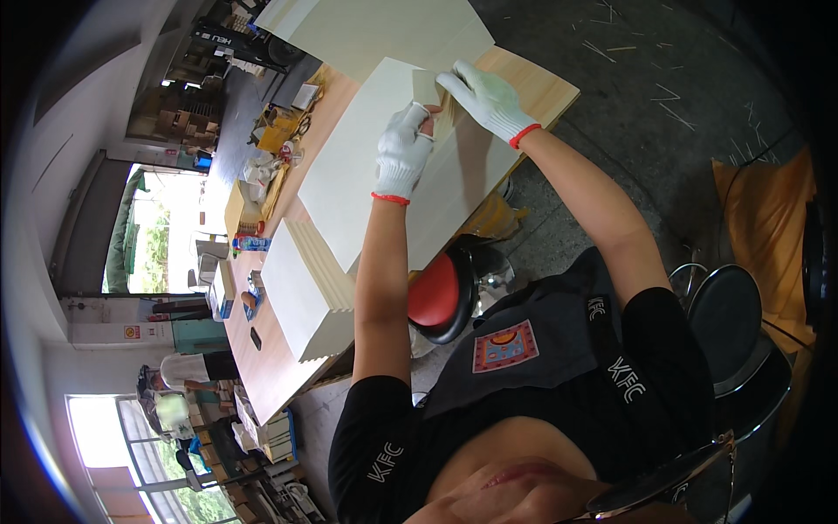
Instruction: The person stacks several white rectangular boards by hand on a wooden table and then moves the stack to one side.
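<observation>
White gloves with red cuffs cover both my hands. My left hand (pixel 404 150) is closed, its bare thumb showing, at the lower end of a small pale flat piece (pixel 425 87) that looks like wood or board. Bent fingers of my right hand (pixel 485 98) pinch at the right side of that same piece. What lies inside the gloved fingers is partly hidden. Beneath both hands is a large white panel (pixel 349 175) on the wooden worktable (pixel 532 83), with a shadow across its right part.
A stack of white panels (pixel 301 288) stands at the left, near a phone (pixel 256 338). More pale panels (pixel 384 35) lie at the far end. A red-seated stool (pixel 434 293) is below the table edge; a black chair (pixel 729 319) stands right. Another person (pixel 188 371) is at far left.
</observation>
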`<action>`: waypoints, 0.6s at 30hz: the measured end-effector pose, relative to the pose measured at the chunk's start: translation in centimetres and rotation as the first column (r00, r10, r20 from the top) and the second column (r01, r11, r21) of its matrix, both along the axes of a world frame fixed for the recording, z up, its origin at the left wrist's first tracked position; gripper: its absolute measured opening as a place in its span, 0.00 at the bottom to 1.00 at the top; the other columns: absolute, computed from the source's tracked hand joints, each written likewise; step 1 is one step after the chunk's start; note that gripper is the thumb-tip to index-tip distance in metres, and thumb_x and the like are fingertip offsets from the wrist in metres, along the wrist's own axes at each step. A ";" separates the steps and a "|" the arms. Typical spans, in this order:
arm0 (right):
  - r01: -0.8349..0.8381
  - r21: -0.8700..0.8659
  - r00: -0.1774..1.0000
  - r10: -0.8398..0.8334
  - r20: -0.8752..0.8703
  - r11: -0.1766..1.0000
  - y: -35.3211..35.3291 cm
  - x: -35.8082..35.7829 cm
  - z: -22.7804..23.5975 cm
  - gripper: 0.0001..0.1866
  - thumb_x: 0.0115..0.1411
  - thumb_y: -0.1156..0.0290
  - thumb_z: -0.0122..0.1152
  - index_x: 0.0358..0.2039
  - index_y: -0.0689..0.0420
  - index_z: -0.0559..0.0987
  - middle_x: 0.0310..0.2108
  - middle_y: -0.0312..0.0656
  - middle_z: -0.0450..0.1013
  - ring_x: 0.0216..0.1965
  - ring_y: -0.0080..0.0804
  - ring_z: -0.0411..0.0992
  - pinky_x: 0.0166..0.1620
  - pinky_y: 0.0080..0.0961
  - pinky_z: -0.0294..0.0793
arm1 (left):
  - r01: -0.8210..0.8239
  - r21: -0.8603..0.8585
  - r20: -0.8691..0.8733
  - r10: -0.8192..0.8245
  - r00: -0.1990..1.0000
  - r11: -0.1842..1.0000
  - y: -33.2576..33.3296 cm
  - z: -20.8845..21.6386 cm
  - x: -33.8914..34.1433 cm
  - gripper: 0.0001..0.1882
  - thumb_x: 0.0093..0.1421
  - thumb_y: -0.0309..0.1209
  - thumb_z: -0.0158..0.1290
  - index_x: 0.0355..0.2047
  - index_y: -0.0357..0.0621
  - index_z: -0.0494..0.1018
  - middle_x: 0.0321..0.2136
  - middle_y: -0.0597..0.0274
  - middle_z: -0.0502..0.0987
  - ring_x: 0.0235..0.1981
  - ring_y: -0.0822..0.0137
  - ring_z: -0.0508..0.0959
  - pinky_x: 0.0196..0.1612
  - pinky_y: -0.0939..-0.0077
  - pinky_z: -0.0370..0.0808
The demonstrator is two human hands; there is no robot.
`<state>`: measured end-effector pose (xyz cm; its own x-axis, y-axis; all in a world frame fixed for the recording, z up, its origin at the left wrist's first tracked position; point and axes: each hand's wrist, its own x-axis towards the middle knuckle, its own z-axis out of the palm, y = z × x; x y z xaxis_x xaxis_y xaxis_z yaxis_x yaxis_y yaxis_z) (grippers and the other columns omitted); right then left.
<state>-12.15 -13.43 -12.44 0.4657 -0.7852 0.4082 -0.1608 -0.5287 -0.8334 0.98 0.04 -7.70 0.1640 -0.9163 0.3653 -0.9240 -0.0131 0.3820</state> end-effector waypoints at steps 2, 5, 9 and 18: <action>0.013 -0.012 1.000 -0.013 0.013 1.000 0.0 0.2 -0.3 0.24 0.68 0.43 0.47 0.37 0.54 0.74 0.29 0.47 0.76 0.34 0.49 0.75 0.38 0.41 0.70 | -0.003 -0.009 0.031 0.004 1.000 1.000 0.1 -0.4 0.0 0.13 0.60 0.33 0.59 0.46 0.50 0.77 0.41 0.56 0.80 0.46 0.56 0.79 0.47 0.63 0.76; 0.005 0.007 1.000 -0.005 -0.005 1.000 0.0 0.3 -0.3 0.24 0.68 0.44 0.47 0.37 0.54 0.74 0.30 0.47 0.77 0.35 0.49 0.75 0.39 0.42 0.70 | -0.034 -0.015 0.014 0.034 0.999 0.999 0.1 -0.6 -0.1 0.15 0.58 0.34 0.62 0.46 0.51 0.77 0.41 0.56 0.80 0.46 0.56 0.79 0.47 0.62 0.76; 0.003 0.016 1.000 -0.003 -0.006 1.000 0.1 0.1 -0.1 0.24 0.68 0.43 0.47 0.37 0.54 0.74 0.30 0.46 0.77 0.35 0.48 0.75 0.39 0.41 0.71 | -0.058 -0.005 -0.019 0.058 0.998 0.998 0.1 -0.4 -0.2 0.17 0.58 0.33 0.62 0.48 0.52 0.77 0.41 0.55 0.80 0.45 0.55 0.79 0.47 0.62 0.76; -0.010 0.094 1.000 0.010 -0.005 0.996 0.4 -0.5 0.9 0.25 0.67 0.42 0.49 0.38 0.54 0.75 0.30 0.44 0.77 0.35 0.46 0.75 0.39 0.38 0.71 | -0.038 0.000 -0.033 0.038 0.999 0.999 0.2 0.4 -0.6 0.11 0.65 0.31 0.53 0.46 0.52 0.78 0.39 0.53 0.79 0.43 0.55 0.79 0.45 0.63 0.76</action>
